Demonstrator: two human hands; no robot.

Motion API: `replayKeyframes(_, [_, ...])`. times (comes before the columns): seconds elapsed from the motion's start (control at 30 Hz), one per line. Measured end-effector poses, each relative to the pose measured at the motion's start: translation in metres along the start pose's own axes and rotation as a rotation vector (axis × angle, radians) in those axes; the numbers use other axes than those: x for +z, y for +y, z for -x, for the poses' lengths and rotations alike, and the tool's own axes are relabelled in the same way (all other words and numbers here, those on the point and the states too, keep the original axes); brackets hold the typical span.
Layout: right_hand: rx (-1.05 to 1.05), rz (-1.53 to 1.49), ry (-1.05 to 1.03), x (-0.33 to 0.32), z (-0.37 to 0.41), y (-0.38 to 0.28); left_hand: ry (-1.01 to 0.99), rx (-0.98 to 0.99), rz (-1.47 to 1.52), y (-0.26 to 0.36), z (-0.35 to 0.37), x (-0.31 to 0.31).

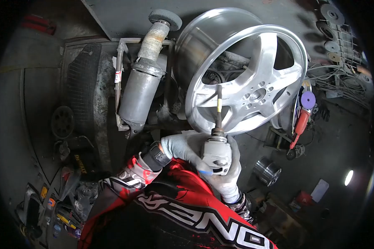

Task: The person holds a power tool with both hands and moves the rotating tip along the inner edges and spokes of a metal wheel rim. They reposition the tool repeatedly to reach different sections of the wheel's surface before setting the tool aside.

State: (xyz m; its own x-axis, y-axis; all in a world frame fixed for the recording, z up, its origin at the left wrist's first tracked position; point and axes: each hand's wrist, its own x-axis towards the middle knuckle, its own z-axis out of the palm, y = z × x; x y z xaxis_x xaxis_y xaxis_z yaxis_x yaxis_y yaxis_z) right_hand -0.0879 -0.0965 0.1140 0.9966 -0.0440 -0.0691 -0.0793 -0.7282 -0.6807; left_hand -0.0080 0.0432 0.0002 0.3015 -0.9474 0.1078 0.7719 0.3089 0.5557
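Observation:
A silver five-spoke alloy wheel rim [253,93] stands tilted in front of me. A grey die grinder [217,151] with a long thin shaft points away from my chest. The shaft's tip reaches one of the left spokes; whether it touches cannot be told. My left hand [183,147], in a grey glove, is closed on the grinder's left side. Around its right side and underside wraps my gloved right hand [232,168]. The grinder's body hides part of the fingers of both hands.
Left of the rim, a large grey motor [141,91] carries a round wheel [165,18] on a metal frame. A red angle grinder [301,124] with a purple disc hangs at right. Cables [340,79] and discs [332,14] line the right wall; a tyre [84,83] stands left.

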Motion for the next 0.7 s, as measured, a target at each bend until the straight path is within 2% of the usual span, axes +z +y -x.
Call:
replayKeyframes(0.13, [-0.039,-0.045,-0.030,0.011,0.007,0.006,0.059,0.021,0.036,0.008,0.023,0.010])
replayKeyframes(0.23, [-0.087,-0.025,-0.090,0.014,0.008,0.010,0.089,-0.038,0.056,0.010,0.037,0.016])
replayKeyframes(0.37, [-0.110,-0.069,-0.078,0.013,0.013,0.020,0.138,-0.040,0.001,0.013,0.034,0.022])
replayKeyframes(0.47, [-0.175,-0.043,-0.039,0.004,0.008,0.031,0.084,-0.018,-0.067,0.010,0.016,0.018])
replayKeyframes(0.6, [0.029,-0.076,-0.013,-0.018,0.007,0.039,-0.001,-0.013,-0.093,0.002,-0.028,0.009])
replayKeyframes(0.7, [-0.011,-0.019,0.053,-0.024,0.006,0.049,0.000,0.028,-0.063,0.004,-0.043,0.007])
